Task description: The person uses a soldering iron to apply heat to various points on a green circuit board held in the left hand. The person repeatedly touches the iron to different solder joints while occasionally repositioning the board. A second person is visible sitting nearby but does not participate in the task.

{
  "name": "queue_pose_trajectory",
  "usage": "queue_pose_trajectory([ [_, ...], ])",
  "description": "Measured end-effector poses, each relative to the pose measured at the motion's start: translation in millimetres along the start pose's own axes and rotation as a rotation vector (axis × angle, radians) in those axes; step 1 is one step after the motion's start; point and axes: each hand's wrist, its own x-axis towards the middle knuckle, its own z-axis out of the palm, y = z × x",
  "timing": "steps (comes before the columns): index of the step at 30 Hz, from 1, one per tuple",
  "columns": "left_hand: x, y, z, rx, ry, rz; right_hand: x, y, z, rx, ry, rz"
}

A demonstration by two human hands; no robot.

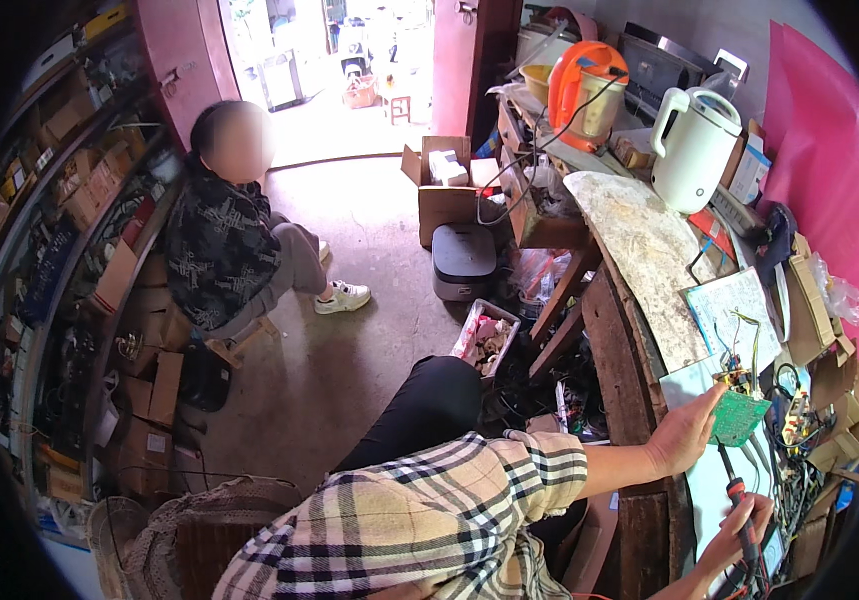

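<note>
Workbench [615, 350], illegible sheet [740, 305], circuit board [742, 422] in left hand [685, 438]

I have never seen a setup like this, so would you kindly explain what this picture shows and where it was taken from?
There is no robot here: a person in a checked shirt works with bare hands. The picture looks down from the left of two wide fisheye cameras worn on the head, so straight edges bend near the rim. The left hand holds a green circuit board; the right hand grips a slim black-and-red tool pointing toward it. On the cluttered workbench stands a white kettle, with an orange kettle beyond it. A second person sits at the left.
</note>
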Motion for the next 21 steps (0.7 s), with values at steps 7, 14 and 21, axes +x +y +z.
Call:
queue_pose_trajectory([
  [7, -0.6, -1.0, 1.4, -0.018, -0.024, -0.012, -16.7, 2.8, 5.0, 0.007, 0.05, -0.043],
  [14, -0.1, -3.4, 3.4, 0.0, 0.033, 0.058, -26.4, 5.4, 10.7, 0.04, 0.108, -0.033],
  [21, -0.2, -3.3, 2.1, -0.013, 0.021, 0.053, -33.5, 13.1, 12.5, -0.015, 0.121, -0.046],
])
